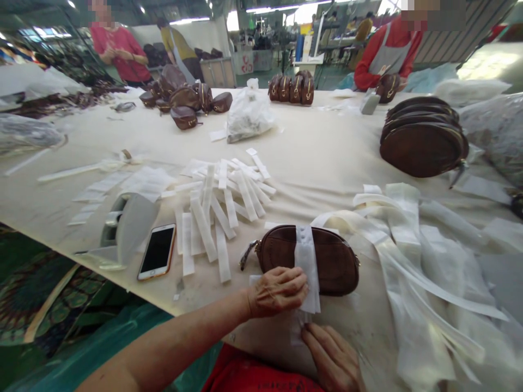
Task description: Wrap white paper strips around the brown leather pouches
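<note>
A small brown leather pouch (pixel 330 261) lies on the white table (pixel 318 152) near its front edge. A white paper strip (pixel 307 267) is wrapped over the pouch's middle. My left hand (pixel 277 291) rests against the pouch's near side, fingers curled and pressing on the strip's lower end. My right hand (pixel 334 356) is just below, at the table edge, its fingertips pinched on the strip's hanging tail.
Several loose white strips (pixel 223 204) lie to the left, beside a phone (pixel 157 251) and a tape dispenser (pixel 122 226). Long white ribbons (pixel 412 256) pile at the right. Stacked brown pouches (pixel 423 139) and other pouches (pixel 183 100) sit farther back. Other people (pixel 384 51) stand at the far side.
</note>
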Demonstrator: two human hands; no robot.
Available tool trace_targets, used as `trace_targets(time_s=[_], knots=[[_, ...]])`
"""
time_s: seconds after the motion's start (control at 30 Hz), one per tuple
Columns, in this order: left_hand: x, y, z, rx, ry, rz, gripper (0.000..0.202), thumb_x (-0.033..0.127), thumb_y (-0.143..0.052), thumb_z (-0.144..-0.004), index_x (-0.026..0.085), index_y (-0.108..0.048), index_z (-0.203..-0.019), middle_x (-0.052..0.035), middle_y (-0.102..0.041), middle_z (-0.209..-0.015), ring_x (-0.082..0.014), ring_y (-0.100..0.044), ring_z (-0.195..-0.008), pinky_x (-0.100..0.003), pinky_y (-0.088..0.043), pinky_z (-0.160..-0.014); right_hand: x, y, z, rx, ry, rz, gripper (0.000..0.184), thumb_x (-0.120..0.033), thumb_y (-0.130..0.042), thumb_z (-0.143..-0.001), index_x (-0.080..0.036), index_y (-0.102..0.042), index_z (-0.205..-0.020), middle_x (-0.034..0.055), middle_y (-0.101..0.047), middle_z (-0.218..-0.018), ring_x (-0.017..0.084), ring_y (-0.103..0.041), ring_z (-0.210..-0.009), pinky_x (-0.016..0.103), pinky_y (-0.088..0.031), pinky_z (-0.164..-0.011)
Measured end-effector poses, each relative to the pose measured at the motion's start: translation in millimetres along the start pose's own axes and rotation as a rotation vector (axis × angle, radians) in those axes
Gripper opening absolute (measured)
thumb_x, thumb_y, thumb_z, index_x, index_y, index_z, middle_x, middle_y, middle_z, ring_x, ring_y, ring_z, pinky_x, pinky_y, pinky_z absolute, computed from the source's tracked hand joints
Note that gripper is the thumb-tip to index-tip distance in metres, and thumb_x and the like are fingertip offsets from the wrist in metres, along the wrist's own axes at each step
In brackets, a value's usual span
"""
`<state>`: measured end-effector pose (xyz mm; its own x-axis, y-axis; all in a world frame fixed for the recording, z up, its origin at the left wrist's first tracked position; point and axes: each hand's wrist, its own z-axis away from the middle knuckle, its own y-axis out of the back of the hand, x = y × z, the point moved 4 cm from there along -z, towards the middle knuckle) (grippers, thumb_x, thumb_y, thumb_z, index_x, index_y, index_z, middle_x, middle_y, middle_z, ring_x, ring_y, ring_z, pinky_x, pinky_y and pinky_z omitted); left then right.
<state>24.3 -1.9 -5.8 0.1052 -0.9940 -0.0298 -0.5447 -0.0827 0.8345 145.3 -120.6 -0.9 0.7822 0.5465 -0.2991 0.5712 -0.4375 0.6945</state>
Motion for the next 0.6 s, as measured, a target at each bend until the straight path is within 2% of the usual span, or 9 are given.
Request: trace_targets(time_s=[0.17, 0.33, 0.37, 0.5, 0.6], knots=[[3, -1.8, 0, 0.049, -0.016, -0.055, 0.015, 0.018, -0.047, -0.093, 0.012, -0.059, -0.1, -0.0104, -0.064, -0.111, -0.0221, -0.059, -0.111, -0.032, -0.048, -0.093, -2, 2, 3, -0.071, 0.063, 0.017, 0.036, -0.001, -0.039, -0.082, -0.018, -0.068, -0.096, 0.0059, -0.073, -0.083, 0.015, -0.068, -0.075, 0.021, -0.052, -0.076], [4, -2.8, 0, 0.08, 0.004, -0.027, 0.015, 0.017, -0.047, -0.093, 0.012, -0.06, -0.1, -0.0095, -0.065, -0.11, -0.0224, -0.058, -0.111, -0.031, -0.047, -0.094, -2, -4, 11, 0.1, -0.039, 0.026, 0.035, -0.006, -0.037, -0.086, -0.021, -0.067, -0.097, 0.0056, -0.072, -0.077, 0.016, -0.067, -0.07, 0.024, -0.052, -0.072], [3, -3.0, 1, 0.084, 0.006, -0.017, 0.015, 0.017, -0.048, -0.092, 0.012, -0.06, -0.1, -0.0088, -0.065, -0.109, -0.0229, -0.058, -0.112, -0.031, -0.047, -0.094, -2, -4, 11, 0.1, -0.044, 0.031, 0.035, -0.007, -0.036, -0.086, -0.021, -0.067, -0.095, 0.0055, -0.072, -0.076, 0.016, -0.068, -0.07, 0.024, -0.052, -0.071], [3, -4.2, 2, 0.085, -0.007, -0.018, 0.019, 0.017, -0.044, -0.094, 0.013, -0.06, -0.101, -0.0073, -0.065, -0.109, -0.0222, -0.058, -0.111, -0.03, -0.048, -0.091, -3, 2, 0, -0.061, 0.046, 0.069, 0.03, -0.007, -0.04, -0.086, -0.019, -0.067, -0.092, 0.0054, -0.074, -0.08, 0.015, -0.069, -0.074, 0.023, -0.053, -0.071], [3, -7.5, 4, 0.046, -0.005, -0.021, 0.02, 0.02, -0.042, -0.095, 0.013, -0.059, -0.104, -0.0092, -0.064, -0.112, -0.0223, -0.057, -0.112, -0.03, -0.048, -0.09, -1, 5, -7, -0.067, 0.039, 0.132, 0.026, -0.005, -0.044, -0.084, -0.02, -0.064, -0.09, 0.0079, -0.073, -0.096, 0.019, -0.067, -0.096, 0.031, -0.052, -0.085]])
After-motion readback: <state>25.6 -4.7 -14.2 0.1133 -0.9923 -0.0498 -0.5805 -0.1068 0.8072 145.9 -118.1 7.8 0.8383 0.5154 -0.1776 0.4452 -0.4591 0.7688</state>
